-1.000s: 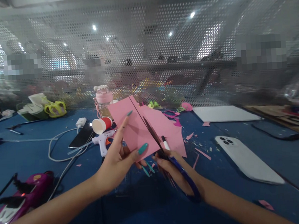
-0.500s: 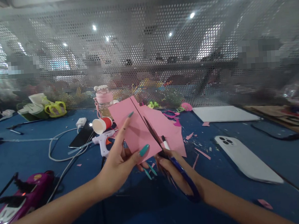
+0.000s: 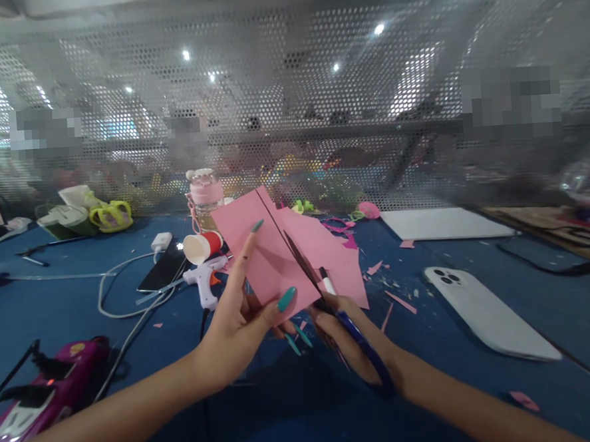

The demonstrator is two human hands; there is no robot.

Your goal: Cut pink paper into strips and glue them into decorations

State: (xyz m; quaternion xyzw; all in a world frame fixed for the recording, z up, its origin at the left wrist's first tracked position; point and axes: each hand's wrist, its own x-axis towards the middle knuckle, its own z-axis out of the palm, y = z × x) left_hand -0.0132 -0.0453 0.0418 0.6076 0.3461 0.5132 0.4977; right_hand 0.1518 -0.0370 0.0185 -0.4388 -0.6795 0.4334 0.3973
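Observation:
My left hand [image 3: 245, 311] grips a pink sheet of paper [image 3: 261, 250], thumb in front and some fingers behind it. A dark line runs down the sheet near its right side. Blue-handled scissors [image 3: 365, 350] are in my right hand [image 3: 352, 337], with their blades pointing up and left at the sheet's right edge. Part of the handle is hidden by my fingers. Behind the held sheet lies more pink paper [image 3: 331, 252] on the table, with a white marker with a black end [image 3: 327, 281] on it.
A white glue gun [image 3: 202, 280], a red cup on its side [image 3: 207, 247] and a bottle [image 3: 206, 200] stand left of the paper. A white phone [image 3: 490, 312] and paper scraps [image 3: 400, 302] lie right. At far left sits a purple power strip [image 3: 60, 389]. A perforated metal screen [image 3: 288, 115] rises behind.
Almost nothing differs. The held sheet has tilted or shifted very slightly; both hands keep their hold, and the scissor blades stay at the sheet's right edge.

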